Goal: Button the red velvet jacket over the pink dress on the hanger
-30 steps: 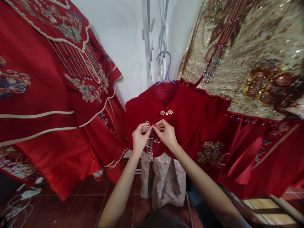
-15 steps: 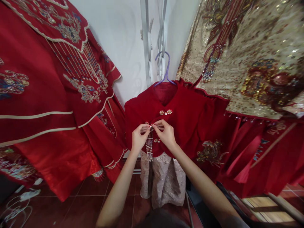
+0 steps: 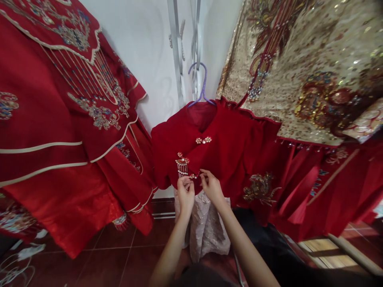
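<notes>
A red velvet jacket (image 3: 230,147) hangs in front of me on a purple hanger (image 3: 204,83). Its upper clasp (image 3: 204,140) is a row of gold-and-pearl flowers. Below, on the left part of the chest, sits a jewelled clasp (image 3: 182,160) with a beaded tassel (image 3: 182,170) dangling from it. My left hand (image 3: 186,195) has its fingertips pinched at the left end of the small lower clasp (image 3: 193,176), beside the tassel's lower end. Just right of that clasp is my right hand (image 3: 212,187), thumb and forefinger apart, close to the velvet.
A pale pink brocade skirt (image 3: 206,231) hangs below the jacket. Large red embroidered garments (image 3: 60,119) crowd the left side. At right hang a gold sequinned garment (image 3: 287,87) and red skirts (image 3: 332,191). White cables (image 3: 18,263) lie on the tiled floor (image 3: 104,263) at lower left.
Both hands have moved down from the tasselled clasp to the lower clasp. The tasselled clasp is now uncovered. My view has shifted slightly to the right.
</notes>
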Demonstrator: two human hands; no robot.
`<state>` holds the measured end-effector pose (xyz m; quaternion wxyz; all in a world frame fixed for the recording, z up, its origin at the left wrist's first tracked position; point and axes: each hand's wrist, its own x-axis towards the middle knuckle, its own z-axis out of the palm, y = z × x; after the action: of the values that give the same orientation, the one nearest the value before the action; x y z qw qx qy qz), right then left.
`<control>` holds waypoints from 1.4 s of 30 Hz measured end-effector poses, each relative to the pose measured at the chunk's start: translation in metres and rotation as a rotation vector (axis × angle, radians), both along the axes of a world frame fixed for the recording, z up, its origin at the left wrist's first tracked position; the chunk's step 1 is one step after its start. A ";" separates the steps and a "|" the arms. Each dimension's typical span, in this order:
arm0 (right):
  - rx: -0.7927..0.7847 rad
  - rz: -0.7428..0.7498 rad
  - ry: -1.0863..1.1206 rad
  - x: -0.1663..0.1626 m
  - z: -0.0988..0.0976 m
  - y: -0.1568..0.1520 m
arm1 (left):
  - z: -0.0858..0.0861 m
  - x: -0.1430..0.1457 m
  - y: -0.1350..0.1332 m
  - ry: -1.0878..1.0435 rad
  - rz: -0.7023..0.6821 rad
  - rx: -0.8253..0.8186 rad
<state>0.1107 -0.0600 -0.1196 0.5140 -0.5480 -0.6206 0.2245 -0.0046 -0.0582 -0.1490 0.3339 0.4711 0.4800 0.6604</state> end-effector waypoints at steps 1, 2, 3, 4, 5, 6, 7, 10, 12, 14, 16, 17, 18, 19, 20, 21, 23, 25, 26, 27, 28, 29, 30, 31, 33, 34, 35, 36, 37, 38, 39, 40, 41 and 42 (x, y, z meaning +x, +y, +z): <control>0.005 -0.017 -0.024 -0.002 -0.001 0.002 | -0.002 0.002 -0.002 -0.016 0.003 -0.019; 0.010 -0.033 -0.045 -0.004 -0.001 0.003 | -0.004 0.003 -0.003 -0.031 -0.002 -0.030; 0.016 -0.043 -0.059 -0.004 -0.001 0.004 | -0.004 0.004 -0.006 -0.041 -0.020 -0.031; 0.022 -0.045 -0.066 -0.005 -0.001 0.004 | -0.003 0.005 -0.008 -0.049 -0.051 -0.022; 0.029 -0.041 -0.066 -0.004 0.000 0.004 | -0.001 0.006 -0.011 -0.055 -0.086 -0.009; 0.039 -0.033 -0.061 -0.004 0.000 0.003 | 0.000 0.007 -0.013 -0.063 -0.119 0.001; 0.053 -0.029 -0.051 -0.004 0.001 0.001 | 0.002 0.007 -0.015 -0.071 -0.143 0.004; 0.085 -0.021 0.002 -0.004 0.002 -0.003 | 0.005 0.008 -0.018 -0.102 -0.154 -0.017; 0.067 -0.005 0.070 -0.003 0.004 -0.006 | 0.005 0.007 -0.017 -0.121 -0.130 -0.030; 0.030 0.001 0.150 -0.001 0.005 -0.009 | 0.003 0.005 -0.014 -0.131 -0.098 -0.043; 0.006 -0.003 0.206 0.003 0.006 -0.012 | 0.002 0.003 -0.011 -0.145 -0.097 -0.063; 0.001 -0.005 0.219 0.006 0.007 -0.013 | 0.002 0.002 -0.009 -0.156 -0.108 -0.073; 0.000 -0.006 0.221 0.009 0.007 -0.015 | 0.002 0.001 -0.008 -0.168 -0.123 -0.081; -0.001 -0.009 0.217 0.012 0.008 -0.016 | 0.003 0.001 -0.008 -0.176 -0.138 -0.086; -0.001 -0.016 0.211 0.015 0.008 -0.018 | 0.004 0.001 -0.008 -0.179 -0.151 -0.088; -0.002 -0.025 0.206 0.017 0.009 -0.020 | 0.005 0.002 -0.009 -0.176 -0.162 -0.087; -0.001 -0.051 0.206 0.021 0.010 -0.023 | 0.007 0.005 -0.011 -0.158 -0.174 -0.085; 0.005 -0.068 0.212 0.023 0.012 -0.027 | 0.008 0.008 -0.014 -0.132 -0.174 -0.084; 0.009 -0.070 0.213 0.024 0.012 -0.028 | 0.008 0.010 -0.015 -0.119 -0.169 -0.085; 0.012 -0.067 0.212 0.024 0.013 -0.030 | 0.008 0.012 -0.016 -0.108 -0.159 -0.085; 0.015 -0.062 0.212 0.024 0.013 -0.031 | 0.008 0.013 -0.016 -0.101 -0.149 -0.082; 0.016 -0.055 0.211 0.024 0.013 -0.033 | 0.008 0.014 -0.016 -0.096 -0.136 -0.076; 0.015 -0.049 0.213 0.023 0.013 -0.033 | 0.007 0.014 -0.016 -0.096 -0.123 -0.067; 0.012 -0.043 0.218 0.023 0.012 -0.034 | 0.007 0.014 -0.015 -0.097 -0.112 -0.057; -0.002 -0.024 0.230 0.022 0.012 -0.034 | 0.008 0.013 -0.015 -0.102 -0.103 -0.050; -0.009 -0.007 0.235 0.021 0.011 -0.033 | 0.008 0.013 -0.015 -0.108 -0.101 -0.056; -0.013 0.013 0.238 0.020 0.011 -0.032 | 0.009 0.012 -0.016 -0.117 -0.102 -0.064; -0.015 0.033 0.241 0.019 0.011 -0.031 | 0.010 0.010 -0.016 -0.124 -0.108 -0.073; -0.014 0.052 0.243 0.017 0.011 -0.029 | 0.011 0.009 -0.017 -0.131 -0.115 -0.080; -0.009 0.064 0.246 0.015 0.011 -0.028 | 0.012 0.007 -0.018 -0.135 -0.126 -0.084; -0.003 0.066 0.249 0.012 0.011 -0.026 | 0.013 0.006 -0.019 -0.135 -0.138 -0.085; 0.005 0.060 0.252 0.010 0.011 -0.024 | 0.014 0.004 -0.019 -0.131 -0.150 -0.083; 0.012 0.050 0.255 0.008 0.010 -0.022 | 0.015 0.002 -0.019 -0.126 -0.158 -0.081; 0.019 0.039 0.255 0.006 0.010 -0.021 | 0.015 0.001 -0.019 -0.119 -0.161 -0.079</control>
<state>0.1164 -0.0805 -0.1097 0.5896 -0.4976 -0.5629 0.2965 -0.0038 -0.0775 -0.1336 0.4321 0.4544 0.4455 0.6391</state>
